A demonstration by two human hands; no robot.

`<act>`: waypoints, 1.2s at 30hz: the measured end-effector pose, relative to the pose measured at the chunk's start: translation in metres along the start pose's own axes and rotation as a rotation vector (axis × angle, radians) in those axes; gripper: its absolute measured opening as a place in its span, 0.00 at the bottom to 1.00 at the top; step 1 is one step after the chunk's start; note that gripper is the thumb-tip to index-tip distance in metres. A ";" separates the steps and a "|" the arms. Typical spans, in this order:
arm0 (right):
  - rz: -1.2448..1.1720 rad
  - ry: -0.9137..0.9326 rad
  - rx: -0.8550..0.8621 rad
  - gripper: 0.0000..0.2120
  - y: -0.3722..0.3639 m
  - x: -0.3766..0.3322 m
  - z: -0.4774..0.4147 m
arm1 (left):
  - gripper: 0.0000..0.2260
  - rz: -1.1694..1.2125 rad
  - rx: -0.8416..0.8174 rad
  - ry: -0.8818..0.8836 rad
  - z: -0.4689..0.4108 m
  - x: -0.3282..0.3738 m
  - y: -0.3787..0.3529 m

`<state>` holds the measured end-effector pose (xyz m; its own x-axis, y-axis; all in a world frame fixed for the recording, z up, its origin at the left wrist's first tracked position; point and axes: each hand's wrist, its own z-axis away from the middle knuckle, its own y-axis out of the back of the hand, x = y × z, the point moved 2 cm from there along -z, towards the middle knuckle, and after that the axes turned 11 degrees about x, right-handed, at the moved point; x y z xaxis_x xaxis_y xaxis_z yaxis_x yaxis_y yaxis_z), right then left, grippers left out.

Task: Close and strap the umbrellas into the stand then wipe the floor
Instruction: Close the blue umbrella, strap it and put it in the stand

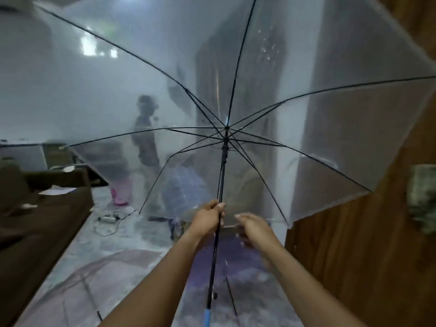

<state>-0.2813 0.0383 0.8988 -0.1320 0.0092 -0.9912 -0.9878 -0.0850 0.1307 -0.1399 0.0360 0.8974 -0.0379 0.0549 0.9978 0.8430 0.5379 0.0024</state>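
Note:
A large clear umbrella [271, 95] stands fully open in front of me, with black ribs, a black shaft and a blue handle end [207, 318] near the bottom edge. My left hand [210, 214] is closed around the shaft, well below the runner. My right hand [253, 226] hovers just right of the shaft with fingers loosely curled, motion-blurred, holding nothing I can see. Two more open clear umbrellas lie on the floor: a pinkish one [103, 272] at lower left and a purple-tinted one [238, 267] under my arms. No stand is identifiable.
A dark sofa [35, 227] runs along the left. A wooden door or panel [365, 256] fills the right. Through the canopy I see a blurred person [146, 133], a pink container [121, 194], a bluish bundle [184, 185], and a power strip with cable [107, 219] on the marbled floor.

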 end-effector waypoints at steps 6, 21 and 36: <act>-0.119 0.112 0.175 0.08 0.055 -0.095 -0.022 | 0.13 0.024 -0.183 -0.107 0.017 0.048 -0.031; -0.408 0.104 0.837 0.21 0.172 -0.160 -0.042 | 0.15 -0.386 -0.872 -0.782 -0.037 0.154 -0.084; -0.532 0.246 1.434 0.11 0.182 -0.150 0.149 | 0.20 -0.612 -0.955 -1.170 -0.100 0.123 -0.078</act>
<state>-0.4541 0.1703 1.0745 0.1231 -0.4431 -0.8880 -0.1823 0.8695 -0.4591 -0.1562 -0.0836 1.0265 -0.4617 0.8536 0.2410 0.5399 0.0549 0.8399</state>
